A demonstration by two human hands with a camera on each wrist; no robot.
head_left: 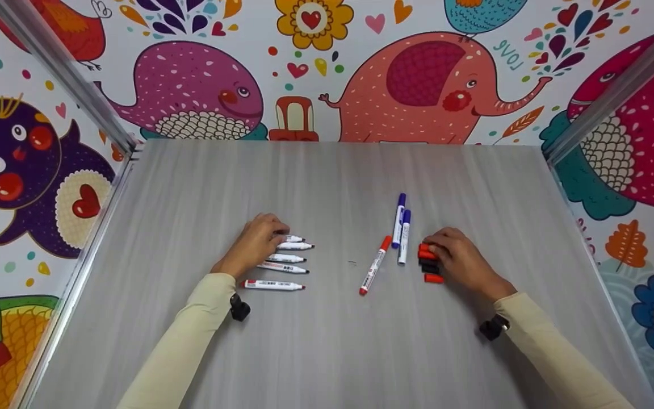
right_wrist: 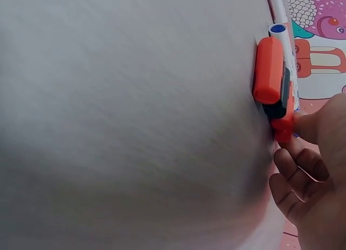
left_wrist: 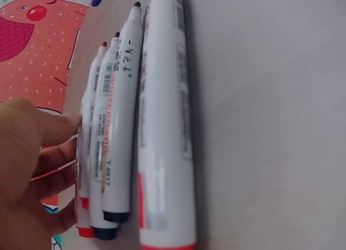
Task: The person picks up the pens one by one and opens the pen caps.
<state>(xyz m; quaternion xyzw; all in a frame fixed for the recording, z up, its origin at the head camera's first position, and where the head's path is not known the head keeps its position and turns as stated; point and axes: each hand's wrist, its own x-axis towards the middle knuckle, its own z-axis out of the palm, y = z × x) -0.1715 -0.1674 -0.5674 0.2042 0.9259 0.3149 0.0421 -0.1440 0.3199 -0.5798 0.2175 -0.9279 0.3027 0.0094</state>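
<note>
Several uncapped whiteboard markers [head_left: 275, 286] lie in a row, tips to the right. My left hand [head_left: 257, 241] is at the far end of that row, its thumb and fingers pinching the farthest whiteboard marker [head_left: 295, 239]. In the left wrist view, the thumb [left_wrist: 59, 125] lies against the row, while a nearer marker [left_wrist: 165, 125] hides part of it. Over on the right, red and black marker caps [head_left: 433, 278] form a column. At its far end my right hand [head_left: 463, 258] pinches a red cap [right_wrist: 284, 132] between thumb and fingers; nearer caps partly cover it.
Between the hands lies a capped red marker [head_left: 374, 267], slanted. Two capped blue markers [head_left: 405, 237] lie side by side just left of the caps. Small dark marks [head_left: 352, 262] show on the grey table [head_left: 327, 352]. Printed cartoon panels [head_left: 298, 74] border the table.
</note>
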